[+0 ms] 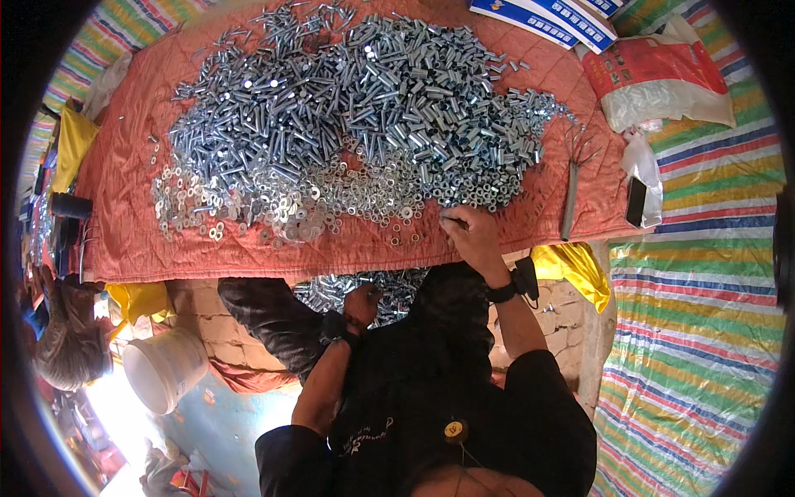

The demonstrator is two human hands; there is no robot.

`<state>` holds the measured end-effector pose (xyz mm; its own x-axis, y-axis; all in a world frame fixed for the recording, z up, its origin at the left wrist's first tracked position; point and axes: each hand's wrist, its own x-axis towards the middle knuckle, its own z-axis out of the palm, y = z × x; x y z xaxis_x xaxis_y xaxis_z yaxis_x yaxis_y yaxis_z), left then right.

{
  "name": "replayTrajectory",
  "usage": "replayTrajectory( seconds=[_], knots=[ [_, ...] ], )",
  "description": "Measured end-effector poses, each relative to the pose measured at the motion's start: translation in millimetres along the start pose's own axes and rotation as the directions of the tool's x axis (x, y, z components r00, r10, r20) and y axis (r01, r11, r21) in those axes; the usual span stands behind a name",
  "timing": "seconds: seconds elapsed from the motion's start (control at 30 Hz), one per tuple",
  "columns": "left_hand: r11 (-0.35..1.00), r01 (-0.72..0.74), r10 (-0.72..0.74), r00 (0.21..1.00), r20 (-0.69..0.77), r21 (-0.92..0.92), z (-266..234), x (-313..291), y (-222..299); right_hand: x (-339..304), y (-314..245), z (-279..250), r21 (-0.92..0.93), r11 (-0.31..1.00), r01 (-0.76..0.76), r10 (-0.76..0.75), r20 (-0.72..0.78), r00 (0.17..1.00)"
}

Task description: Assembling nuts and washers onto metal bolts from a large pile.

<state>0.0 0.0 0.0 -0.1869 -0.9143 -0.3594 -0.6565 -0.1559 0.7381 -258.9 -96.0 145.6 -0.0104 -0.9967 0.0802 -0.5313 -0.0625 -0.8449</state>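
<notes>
A broad heap of metal parts covers the red quilted cloth [116,224] on the table. Bolts [281,108] make up its left and middle, short metal sleeves [439,99] its right. Along the near edge lie flat washers [290,219], spring washers [373,195] and hex nuts [476,189]. My right hand [474,236] rests at the cloth just below the nuts, fingertips pinched together; anything between them is too small to make out. Down by my lap, my left hand [361,306] is curled closed beside a second pile of assembled-looking metal fasteners [402,290]; its contents are hidden.
A dark-handled tool with thin wire prongs [570,199] lies right of the heap. Beyond it are a phone-like black object [636,201], a red and white bag [662,74] and blue-white boxes [551,21]. A white bucket [166,369] stands at lower left.
</notes>
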Motion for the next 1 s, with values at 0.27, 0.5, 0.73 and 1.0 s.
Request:
replayTrajectory(
  seconds=[0.27, 0.5, 0.73, 1.0],
  knots=[
    [0.998, 0.051, -0.052, 0.998, -0.030, -0.045, 2.7, 3.2, 7.6, -15.7, 6.0, -11.9, -0.027, 0.964, -0.265, 0.266, 0.100, 0.959],
    [0.959, -0.190, 0.162, 0.976, 0.143, 0.212, 12.4, -5.3, -38.0, -1.5, -7.9, 22.8, 0.003, 1.000, 0.003, -0.003, 0.109, 0.994],
    [0.978, -0.175, 0.147, 0.963, 0.225, 0.112, -34.9, -16.0, 43.5, 17.2, -4.4, 27.3, -0.176, 0.972, 0.158, -0.156, 0.027, 0.987],
    [0.930, -0.212, 0.187, 0.976, -0.110, -0.300, -109.8, 13.0, 120.3, 21.9, -16.3, 41.6, -0.239, 0.956, 0.169, -0.161, 0.052, 0.986]
  ],
)
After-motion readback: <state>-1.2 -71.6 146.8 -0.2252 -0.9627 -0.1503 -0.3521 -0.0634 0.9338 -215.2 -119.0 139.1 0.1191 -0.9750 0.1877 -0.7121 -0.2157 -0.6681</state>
